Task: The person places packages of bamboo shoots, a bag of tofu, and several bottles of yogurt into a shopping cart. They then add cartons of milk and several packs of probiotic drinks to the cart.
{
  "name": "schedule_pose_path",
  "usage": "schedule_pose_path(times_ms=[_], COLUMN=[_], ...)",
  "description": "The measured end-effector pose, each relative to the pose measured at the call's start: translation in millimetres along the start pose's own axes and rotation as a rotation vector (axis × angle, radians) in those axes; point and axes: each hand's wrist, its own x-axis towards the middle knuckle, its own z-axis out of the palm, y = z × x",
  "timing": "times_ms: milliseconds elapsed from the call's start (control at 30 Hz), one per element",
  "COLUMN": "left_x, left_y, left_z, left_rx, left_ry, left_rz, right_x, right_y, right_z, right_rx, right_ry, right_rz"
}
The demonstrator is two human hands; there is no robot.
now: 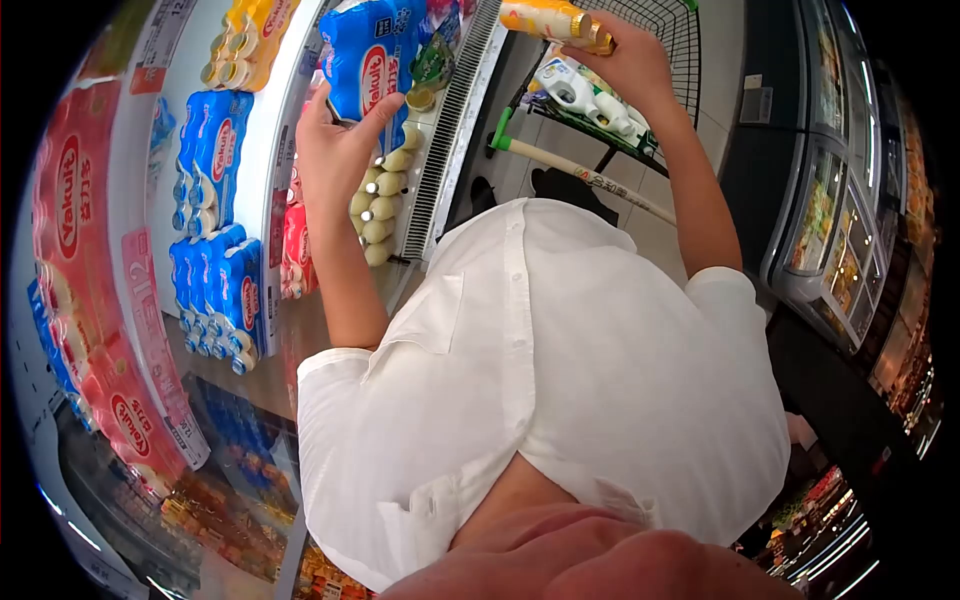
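Observation:
My left hand [335, 150] is closed around a blue shrink-wrapped pack of Yakult bottles [362, 60], held upright in front of the refrigerated shelves. Its thumb lies across the front of the wrap, below the red label. Over the shopping cart [620, 150], my right hand [632, 68] grips a yellow pack of Yakult bottles [545, 20], which is tilted on its side with gold caps toward the palm. White bottles [590, 100] with handles lie in the cart beneath that hand. Part of the right fingers is hidden behind the yellow pack.
Blue Yakult packs [215, 290] and a yellow pack [250, 40] stand on the shelf at left. Red Yakult packs [85, 200] line the far left. A metal vent grille [450, 130] edges the cooler. Glass-fronted freezers [825, 230] stand at right.

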Motion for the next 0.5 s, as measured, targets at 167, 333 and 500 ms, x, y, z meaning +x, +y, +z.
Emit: schedule_pose_path(times_ms=[167,333,500], left_x=[30,58,60], left_y=[-33,-76,-100], left_z=[93,167,226], left_rx=[-0.192,-0.470,-0.500], left_ry=[-0.255,-0.532,-0.695], left_rz=[-0.207,-0.649,-0.878], right_x=[-127,-209,-253], right_y=[96,120,146], right_z=[-40,-74,-75], right_rx=[-0.111,0.234,0.136], right_ry=[0.015,-0.009,0.015], right_rz=[0.498,0.967,1.004])
